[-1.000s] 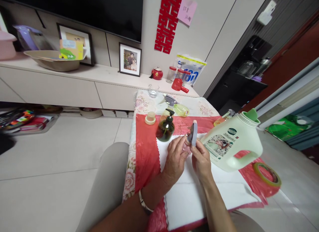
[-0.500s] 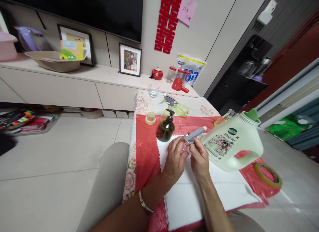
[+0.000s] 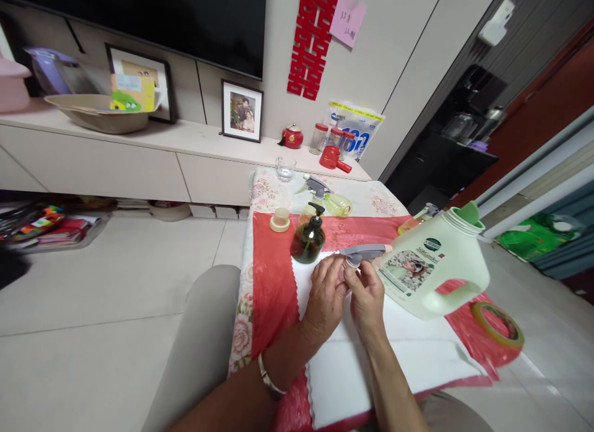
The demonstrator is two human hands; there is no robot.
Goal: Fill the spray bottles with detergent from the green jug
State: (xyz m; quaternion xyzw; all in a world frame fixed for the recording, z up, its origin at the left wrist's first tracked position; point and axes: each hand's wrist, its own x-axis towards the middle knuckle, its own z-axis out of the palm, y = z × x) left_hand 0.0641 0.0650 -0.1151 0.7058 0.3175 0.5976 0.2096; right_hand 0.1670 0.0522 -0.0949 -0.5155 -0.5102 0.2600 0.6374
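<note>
My left hand (image 3: 326,294) wraps round a small pinkish spray bottle (image 3: 344,272), mostly hidden by the fingers. My right hand (image 3: 365,296) pinches the neck of the grey trigger sprayer head (image 3: 362,254) on top of that bottle; the nozzle points right. Both hands hover over a white cloth (image 3: 352,364) on the red-covered table (image 3: 271,277). A big pale green detergent jug (image 3: 434,262) stands just right of my hands. A dark green pump bottle (image 3: 308,237) stands just beyond my left hand.
A yellow-green spray bottle (image 3: 330,200), a small cream cap (image 3: 280,220) and a glass (image 3: 284,168) sit at the table's far end. A roll of tape (image 3: 497,324) lies at the right. A low cabinet (image 3: 139,153) with frames and jars runs behind.
The grey sprayer head has turned on the bottle, from standing edge-on to lying level with its nozzle to the right. My right hand shifted slightly left with it.
</note>
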